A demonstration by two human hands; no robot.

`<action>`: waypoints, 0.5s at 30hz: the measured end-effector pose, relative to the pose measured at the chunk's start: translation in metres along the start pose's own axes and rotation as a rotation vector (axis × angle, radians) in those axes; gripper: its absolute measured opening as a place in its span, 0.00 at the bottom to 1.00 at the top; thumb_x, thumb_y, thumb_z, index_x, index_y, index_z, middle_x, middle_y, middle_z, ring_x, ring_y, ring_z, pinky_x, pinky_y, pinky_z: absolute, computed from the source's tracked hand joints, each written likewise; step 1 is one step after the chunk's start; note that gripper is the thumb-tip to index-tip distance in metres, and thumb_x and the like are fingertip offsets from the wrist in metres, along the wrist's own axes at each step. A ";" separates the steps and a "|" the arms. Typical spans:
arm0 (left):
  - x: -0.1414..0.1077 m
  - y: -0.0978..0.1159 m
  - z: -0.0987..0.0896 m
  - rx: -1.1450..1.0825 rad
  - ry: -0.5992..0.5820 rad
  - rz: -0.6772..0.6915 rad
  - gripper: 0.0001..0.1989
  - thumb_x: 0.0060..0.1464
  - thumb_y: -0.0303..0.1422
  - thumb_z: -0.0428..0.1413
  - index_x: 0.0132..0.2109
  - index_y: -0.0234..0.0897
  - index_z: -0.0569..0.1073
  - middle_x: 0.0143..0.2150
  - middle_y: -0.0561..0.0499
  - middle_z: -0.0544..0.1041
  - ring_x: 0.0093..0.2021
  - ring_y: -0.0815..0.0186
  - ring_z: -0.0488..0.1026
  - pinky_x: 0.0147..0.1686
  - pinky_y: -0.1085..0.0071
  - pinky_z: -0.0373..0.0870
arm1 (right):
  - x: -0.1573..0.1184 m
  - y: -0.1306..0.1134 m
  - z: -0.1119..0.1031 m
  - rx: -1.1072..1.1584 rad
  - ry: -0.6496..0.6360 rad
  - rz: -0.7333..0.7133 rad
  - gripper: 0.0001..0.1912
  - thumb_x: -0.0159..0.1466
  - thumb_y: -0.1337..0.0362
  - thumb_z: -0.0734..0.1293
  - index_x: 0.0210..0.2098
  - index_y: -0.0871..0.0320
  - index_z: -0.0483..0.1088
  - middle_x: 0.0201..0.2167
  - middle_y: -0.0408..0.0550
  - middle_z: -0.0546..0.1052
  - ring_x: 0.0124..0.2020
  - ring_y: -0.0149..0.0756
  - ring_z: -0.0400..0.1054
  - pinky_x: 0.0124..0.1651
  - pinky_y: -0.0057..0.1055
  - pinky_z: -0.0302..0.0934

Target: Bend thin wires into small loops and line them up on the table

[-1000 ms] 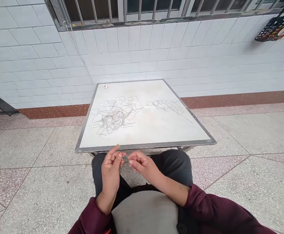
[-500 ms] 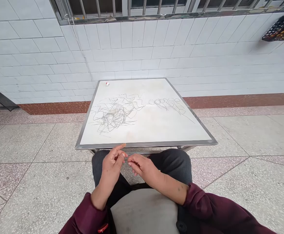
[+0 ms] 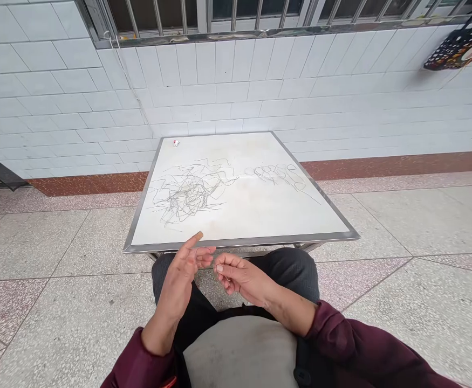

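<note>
Over my lap, just in front of the table's near edge, my left hand (image 3: pixel 178 283) is held up with its fingers apart. A very fine reddish line shows by its fingers; I cannot make out whether it is part of a wire. Close on its right, my right hand (image 3: pixel 244 276) pinches a thin wire (image 3: pixel 228 281) between thumb and fingers, most of it hidden. A loose tangle of thin dark wires (image 3: pixel 189 196) lies on the left half of the white table (image 3: pixel 255 221). Several wires bent into loops (image 3: pixel 278 172) lie on the right half.
A small white and red object (image 3: pixel 176 143) sits at the table's far left corner. Behind the table stands a white tiled wall (image 3: pixel 219 91) with a barred window (image 3: pixel 236 21). A patterned bag (image 3: pixel 458 51) hangs at the upper right.
My hands have come apart; before, their fingertips met on a small thing. The left hand has spread its fingers, while the right has turned and keeps its pinch. The view has shifted slightly.
</note>
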State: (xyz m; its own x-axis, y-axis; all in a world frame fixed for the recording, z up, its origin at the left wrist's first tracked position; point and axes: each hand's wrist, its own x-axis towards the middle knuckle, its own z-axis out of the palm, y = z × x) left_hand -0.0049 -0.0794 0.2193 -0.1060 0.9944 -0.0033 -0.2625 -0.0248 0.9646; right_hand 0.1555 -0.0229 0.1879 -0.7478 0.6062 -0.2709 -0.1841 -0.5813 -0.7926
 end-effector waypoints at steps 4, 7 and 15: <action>0.000 -0.009 -0.001 -0.086 0.024 -0.048 0.26 0.57 0.37 0.56 0.62 0.40 0.63 0.47 0.44 0.77 0.48 0.61 0.70 0.50 0.64 0.62 | -0.005 -0.007 0.002 0.344 -0.138 0.201 0.12 0.56 0.65 0.73 0.34 0.62 0.67 0.24 0.38 0.66 0.21 0.18 0.57 0.20 0.13 0.50; 0.000 -0.018 0.001 -0.061 0.012 -0.065 0.28 0.49 0.29 0.63 0.58 0.41 0.68 0.40 0.48 0.79 0.43 0.63 0.73 0.51 0.65 0.62 | -0.004 -0.004 0.001 0.553 -0.229 0.332 0.11 0.56 0.69 0.73 0.36 0.63 0.67 0.24 0.38 0.65 0.21 0.17 0.57 0.18 0.09 0.47; -0.004 -0.019 0.004 0.020 0.065 -0.047 0.25 0.48 0.30 0.63 0.55 0.38 0.70 0.28 0.54 0.77 0.33 0.67 0.74 0.45 0.67 0.67 | -0.003 0.001 -0.007 0.537 -0.284 0.413 0.09 0.59 0.67 0.71 0.36 0.63 0.68 0.24 0.38 0.62 0.20 0.17 0.55 0.15 0.10 0.41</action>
State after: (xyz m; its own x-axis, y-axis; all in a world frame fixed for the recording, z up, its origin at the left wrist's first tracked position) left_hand 0.0041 -0.0823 0.2022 -0.1562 0.9856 -0.0648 -0.2496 0.0241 0.9680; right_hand 0.1619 -0.0213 0.1837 -0.9468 0.1590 -0.2797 -0.0848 -0.9620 -0.2597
